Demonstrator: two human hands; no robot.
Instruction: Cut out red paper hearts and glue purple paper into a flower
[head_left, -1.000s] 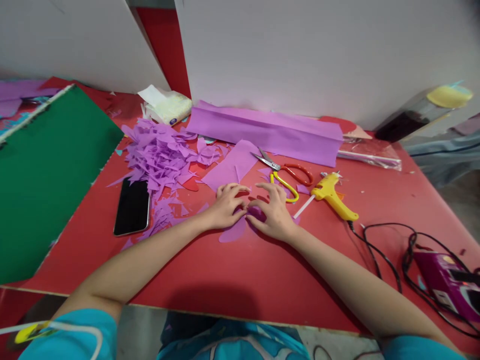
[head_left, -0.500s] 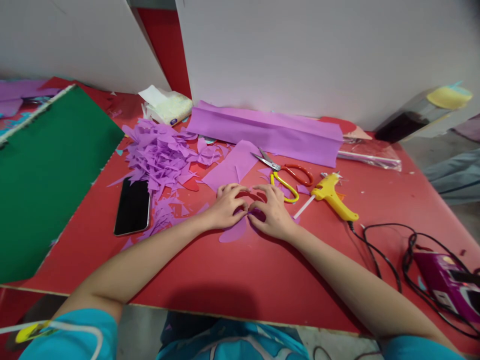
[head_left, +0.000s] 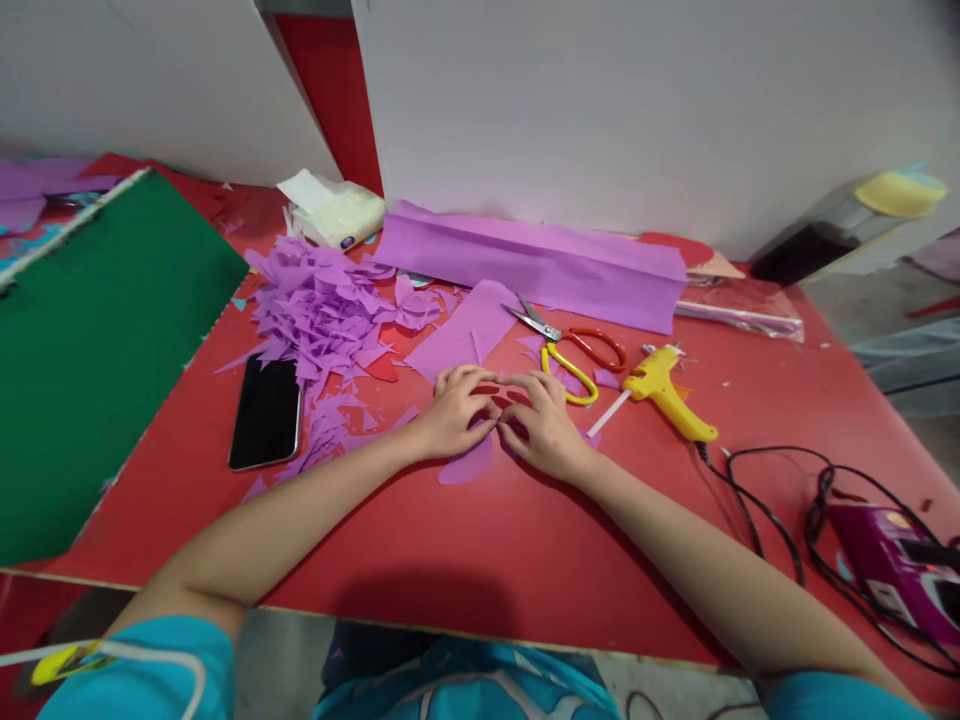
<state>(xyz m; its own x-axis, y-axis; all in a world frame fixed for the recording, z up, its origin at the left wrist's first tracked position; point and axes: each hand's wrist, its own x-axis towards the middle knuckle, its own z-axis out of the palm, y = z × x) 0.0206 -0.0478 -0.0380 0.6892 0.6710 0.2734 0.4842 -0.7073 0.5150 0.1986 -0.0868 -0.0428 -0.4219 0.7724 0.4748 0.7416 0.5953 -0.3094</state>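
My left hand (head_left: pixel 459 412) and my right hand (head_left: pixel 544 425) meet over the red table, thumbs and fingertips pinched close together. Between them is a small piece of purple paper (head_left: pixel 466 464), its rounded end showing below my left hand; the rest is hidden by the fingers. Just beyond the hands lies a flat purple strip (head_left: pixel 480 318). Scissors (head_left: pixel 555 334) with one red and one yellow handle rest slightly open beside that strip. To the right of my right hand is a yellow glue gun (head_left: pixel 660 390) with a white glue stick in its back.
A heap of purple cut pieces (head_left: pixel 319 310) and a black phone (head_left: pixel 265 412) lie left, near a green board (head_left: pixel 105 370). Behind are a tissue pack (head_left: pixel 341 215) and a folded purple sheet (head_left: pixel 532 265). A bottle (head_left: pixel 840 230), black cable (head_left: pixel 772 452) and magenta box (head_left: pixel 892 565) are right.
My fingers have shifted very slightly around the purple piece, and less of it shows between the fingertips. The table's things have stayed put.
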